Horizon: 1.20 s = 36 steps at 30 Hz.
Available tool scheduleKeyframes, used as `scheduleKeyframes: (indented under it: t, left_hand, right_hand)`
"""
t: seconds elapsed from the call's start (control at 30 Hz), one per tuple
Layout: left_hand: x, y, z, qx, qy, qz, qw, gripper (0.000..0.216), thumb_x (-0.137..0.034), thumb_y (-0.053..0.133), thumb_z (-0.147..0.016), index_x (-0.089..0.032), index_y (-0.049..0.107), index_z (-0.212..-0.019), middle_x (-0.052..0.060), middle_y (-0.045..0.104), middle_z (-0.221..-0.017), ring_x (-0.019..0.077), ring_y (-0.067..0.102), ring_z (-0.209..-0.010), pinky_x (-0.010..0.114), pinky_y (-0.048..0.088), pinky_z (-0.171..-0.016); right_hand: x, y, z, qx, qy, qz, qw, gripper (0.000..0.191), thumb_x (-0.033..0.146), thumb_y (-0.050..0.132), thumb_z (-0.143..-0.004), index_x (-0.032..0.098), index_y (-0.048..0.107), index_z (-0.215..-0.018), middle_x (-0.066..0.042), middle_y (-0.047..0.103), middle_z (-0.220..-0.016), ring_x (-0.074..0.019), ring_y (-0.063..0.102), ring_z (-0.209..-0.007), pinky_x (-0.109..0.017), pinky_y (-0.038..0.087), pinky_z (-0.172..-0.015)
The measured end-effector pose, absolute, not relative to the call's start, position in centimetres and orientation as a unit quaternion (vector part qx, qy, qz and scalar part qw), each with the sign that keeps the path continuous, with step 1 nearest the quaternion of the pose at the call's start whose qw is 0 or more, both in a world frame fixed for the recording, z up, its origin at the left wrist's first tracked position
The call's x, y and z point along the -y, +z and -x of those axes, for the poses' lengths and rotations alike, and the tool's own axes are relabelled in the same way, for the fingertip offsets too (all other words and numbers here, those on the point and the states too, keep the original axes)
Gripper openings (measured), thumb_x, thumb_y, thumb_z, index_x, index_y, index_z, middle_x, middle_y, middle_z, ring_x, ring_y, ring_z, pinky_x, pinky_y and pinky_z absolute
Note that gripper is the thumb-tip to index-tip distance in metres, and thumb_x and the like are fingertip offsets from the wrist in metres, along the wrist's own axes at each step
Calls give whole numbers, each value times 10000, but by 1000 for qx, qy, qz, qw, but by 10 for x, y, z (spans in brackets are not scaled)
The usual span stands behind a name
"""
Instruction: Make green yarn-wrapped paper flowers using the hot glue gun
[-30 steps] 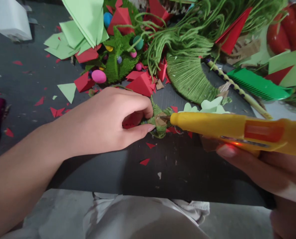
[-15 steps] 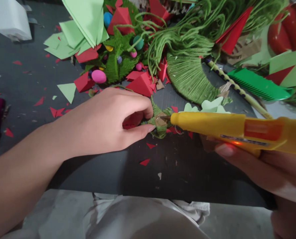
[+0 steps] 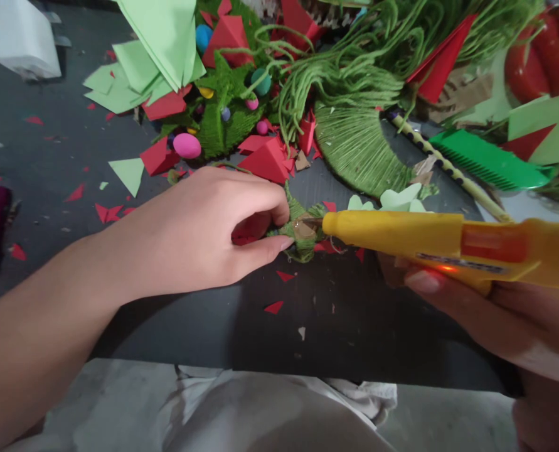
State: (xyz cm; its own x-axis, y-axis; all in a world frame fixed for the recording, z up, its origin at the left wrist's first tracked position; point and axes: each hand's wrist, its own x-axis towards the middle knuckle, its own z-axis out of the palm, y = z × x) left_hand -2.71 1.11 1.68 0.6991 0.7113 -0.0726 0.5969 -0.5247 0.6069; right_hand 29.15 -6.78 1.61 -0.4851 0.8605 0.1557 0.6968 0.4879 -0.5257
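My left hand (image 3: pixel 204 229) pinches a small piece wrapped in green yarn (image 3: pixel 302 231) against the dark table (image 3: pixel 189 326), thumb and fingers closed on its left side. A brown cardboard patch shows at the piece's middle. My right hand (image 3: pixel 486 314) grips a yellow glue gun (image 3: pixel 448 242) with a finger under its trigger, where a red light glows. The gun's metal nozzle touches the cardboard patch from the right.
Behind lie a green yarn-wrapped half disc (image 3: pixel 359 150), loose green yarn (image 3: pixel 345 75), red paper (image 3: pixel 265 157) and pale green paper pieces (image 3: pixel 166 37), coloured beads (image 3: pixel 186 144), a green comb (image 3: pixel 489 163) and a spotted stick (image 3: pixel 448 166). Red scraps dot the table. A white box (image 3: pixel 22 37) sits far left.
Almost nothing differs. The glue gun has shifted very slightly while its nozzle stays on the yarn-wrapped piece; my left hand keeps its pinch.
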Motion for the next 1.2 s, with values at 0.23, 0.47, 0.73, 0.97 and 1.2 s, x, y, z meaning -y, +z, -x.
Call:
scheduleKeyframes:
  t: [0.23, 0.47, 0.73, 0.97, 1.2]
  left_hand:
    - [-11, 18, 26, -377, 93, -868, 309, 107, -351, 679, -922, -262, 664, -864, -11, 646, -689, 148, 568, -603, 315, 391, -588]
    - [-11, 18, 27, -378, 90, -870, 303, 115, -360, 667, -929, -259, 673, -874, -16, 645, -691, 146, 587, -615, 310, 402, -604]
    - [-11, 17, 27, -370, 98, -873, 303, 97, -349, 679, -923, -267, 665, -872, -13, 652, -697, 147, 573, -601, 325, 397, -586]
    - [-11, 16, 28, -369, 105, -874, 299, 107, -363, 666, -935, -276, 659, -874, -6, 647, -691, 164, 604, -635, 335, 407, -587]
    - [-11, 16, 28, -369, 99, -874, 300, 96, -352, 675, -929, -270, 653, -883, -11, 655, -707, 147, 585, -610, 321, 404, -576]
  right_hand:
    - [68, 15, -294, 833, 208, 472, 200, 281, 329, 713, -961, 351, 727, -1241, 69, 805, -1100, -196, 786, -883, -275, 626, -723]
    - [71, 14, -296, 824, 207, 485, 206, 359, 297, 740, -944, 380, 700, -1291, 95, 807, -1111, -167, 783, -850, -229, 620, -657]
    - [74, 12, -297, 807, 214, 514, 197, 260, 416, 670, -994, 402, 690, -1253, 106, 796, -1089, -180, 791, -870, -243, 641, -728]
    - [73, 13, -295, 804, 214, 521, 190, 231, 468, 634, -1012, 405, 697, -1225, 104, 789, -1044, -175, 789, -850, -242, 637, -736]
    - [71, 15, -295, 812, 208, 507, 202, 294, 397, 662, -999, 429, 684, -1291, 104, 788, -1053, -173, 786, -844, -243, 633, -702]
